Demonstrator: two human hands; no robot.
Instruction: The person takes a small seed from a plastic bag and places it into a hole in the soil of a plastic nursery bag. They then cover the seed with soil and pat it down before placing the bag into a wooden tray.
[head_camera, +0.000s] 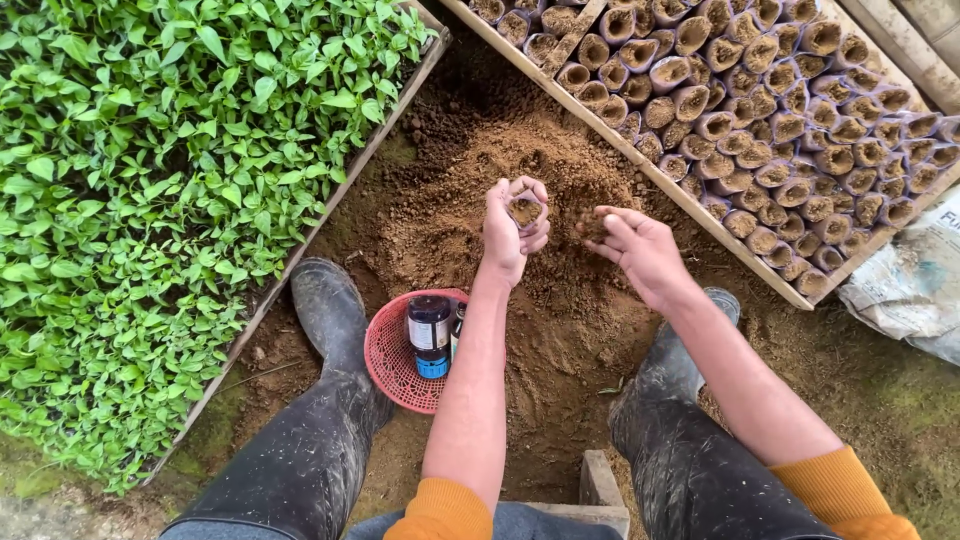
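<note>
My left hand (510, 232) is closed around a small seedling bag (525, 208), its open mouth up and brown soil showing inside. My right hand (640, 250) hovers just to the right of it, fingers bunched on a pinch of soil (592, 228). Both hands hang above a loose soil heap (500, 160) on the ground between my two black rubber boots (330, 310). Orange sleeves cover my forearms near the bottom edge.
A wooden-framed bed of green seedlings (150, 180) fills the left. At the upper right, a framed bed (760, 90) holds several rows of soil-filled bags. A red basket (395, 360) with dark jars (430, 335) lies by my left boot. A white sack (915, 280) lies at the right.
</note>
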